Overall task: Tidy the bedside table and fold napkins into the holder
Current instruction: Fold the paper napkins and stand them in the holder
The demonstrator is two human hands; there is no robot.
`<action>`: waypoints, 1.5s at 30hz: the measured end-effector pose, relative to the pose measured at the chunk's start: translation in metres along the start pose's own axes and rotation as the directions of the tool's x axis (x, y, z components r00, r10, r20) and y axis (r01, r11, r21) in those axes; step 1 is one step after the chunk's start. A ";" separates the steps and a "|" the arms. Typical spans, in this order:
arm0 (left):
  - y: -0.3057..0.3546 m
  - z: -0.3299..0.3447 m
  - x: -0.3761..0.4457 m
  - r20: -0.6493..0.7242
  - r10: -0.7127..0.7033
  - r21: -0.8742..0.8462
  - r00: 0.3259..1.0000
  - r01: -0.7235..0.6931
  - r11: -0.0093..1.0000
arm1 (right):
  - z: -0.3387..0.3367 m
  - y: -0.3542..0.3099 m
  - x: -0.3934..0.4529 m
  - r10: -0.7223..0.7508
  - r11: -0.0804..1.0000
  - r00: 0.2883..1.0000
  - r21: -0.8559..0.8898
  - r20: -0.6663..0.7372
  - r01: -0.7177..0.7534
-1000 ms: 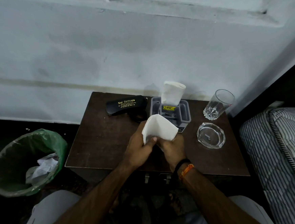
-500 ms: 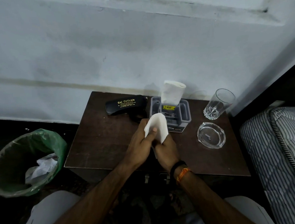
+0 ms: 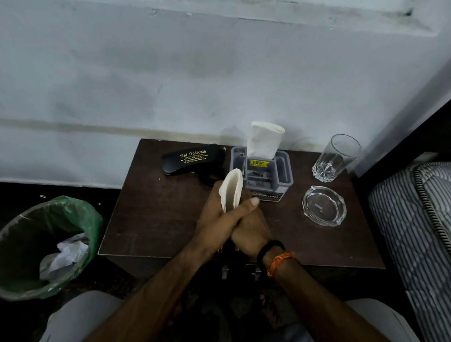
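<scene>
Two napkins [image 3: 231, 190] [image 3: 263, 139], one holder [image 3: 281, 172], one glass [image 3: 332, 158]

Just beyond the fingers [image 3: 222, 198] stands the grey holder [image 3: 278, 174], with the black spectacle case [image 3: 191, 161] beyond them to the left. Bare counter [image 3: 152, 219] lies left of the fingers; to their right sit the ashtray [image 3: 323, 205] and glass [image 3: 335, 156].

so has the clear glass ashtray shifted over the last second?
No. The clear glass ashtray stays right of the grey plastic holder, below the tumbler.
</scene>
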State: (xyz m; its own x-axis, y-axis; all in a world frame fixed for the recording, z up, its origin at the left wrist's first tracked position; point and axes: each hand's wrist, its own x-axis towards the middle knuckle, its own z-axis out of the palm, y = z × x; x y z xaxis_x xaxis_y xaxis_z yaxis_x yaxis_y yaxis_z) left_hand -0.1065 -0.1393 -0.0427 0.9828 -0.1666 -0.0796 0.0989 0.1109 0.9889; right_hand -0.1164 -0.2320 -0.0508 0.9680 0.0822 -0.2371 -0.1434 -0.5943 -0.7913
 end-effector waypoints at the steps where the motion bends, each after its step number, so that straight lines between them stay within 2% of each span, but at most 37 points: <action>1: 0.000 0.000 0.001 -0.028 -0.009 -0.008 1.000 0.009 1.000 | 0.000 -0.001 0.000 -0.065 0.998 0.998 -0.014 -0.007 0.065; 3: 0.000 0.001 0.004 -0.104 -0.041 -0.071 0.994 0.034 0.997 | -0.003 -0.006 -0.001 -0.144 0.989 0.989 0.018 -0.031 0.145; 5: 0.007 0.001 0.006 -0.198 -0.102 -0.145 0.975 0.074 0.987 | -0.011 -0.012 -0.002 -0.198 0.979 0.979 -0.040 0.048 0.200; 8: 0.018 -0.006 0.011 -0.267 -0.183 -0.221 0.946 0.125 0.967 | -0.032 -0.023 -0.004 -0.150 0.984 0.963 0.127 0.223 0.124; 10: 0.027 -0.017 0.015 -0.205 -0.176 -0.278 0.963 0.116 0.954 | -0.042 -0.022 0.000 -0.138 0.962 0.954 0.263 0.267 0.066; 13: 0.037 -0.031 0.021 -0.051 -0.079 -0.341 0.996 0.057 0.938 | -0.052 -0.014 0.008 -0.092 0.944 0.976 0.330 0.198 0.022; 17: 0.034 -0.038 0.025 0.095 -0.005 -0.248 0.995 0.029 0.968 | -0.053 -0.007 0.015 -0.108 0.950 0.983 0.306 0.147 0.059; 23: 0.028 -0.037 0.026 0.208 -0.031 -0.146 0.978 0.062 0.987 | -0.044 -0.002 0.018 -0.159 0.913 0.981 0.394 0.109 0.104; 28: 0.040 -0.036 0.027 0.314 0.054 -0.050 0.948 -0.041 0.998 | -0.039 0.003 0.021 -0.153 0.878 0.988 0.461 0.015 0.129; 31: 0.029 -0.035 0.026 0.280 0.045 -0.043 0.959 -0.034 0.999 | -0.033 0.009 0.023 -0.160 0.885 0.987 0.445 0.016 0.136; 35: 0.014 -0.036 0.024 0.231 -0.012 0.046 0.973 0.002 0.999 | -0.022 0.021 0.025 -0.122 0.922 0.987 0.380 0.106 0.073; 37: 0.012 -0.037 0.024 0.229 -0.032 0.036 0.973 0.025 0.999 | -0.022 0.025 0.027 -0.078 0.940 0.987 0.339 0.137 0.027; 40: 0.016 -0.036 0.022 0.219 -0.029 -0.002 0.975 0.030 1.000 | -0.026 0.025 0.030 -0.046 0.981 0.984 0.192 0.170 0.012; 42: 0.020 -0.035 0.021 0.221 -0.021 -0.034 0.975 0.029 0.999 | -0.026 0.024 0.030 -0.055 0.991 0.988 0.132 0.148 0.035; 45: 0.025 -0.033 0.021 0.264 -0.002 -0.065 0.965 0.020 0.998 | -0.028 0.022 0.028 -0.094 0.987 0.993 0.137 0.065 0.085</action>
State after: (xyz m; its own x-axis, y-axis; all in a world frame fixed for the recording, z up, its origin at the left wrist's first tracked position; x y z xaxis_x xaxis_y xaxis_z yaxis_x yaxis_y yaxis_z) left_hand -0.0782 -0.1075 -0.0235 0.9067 -0.4193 -0.0454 0.1281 0.1712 0.9769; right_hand -0.0872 -0.2654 -0.0594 0.9616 0.1902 -0.1977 -0.0875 -0.4703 -0.8781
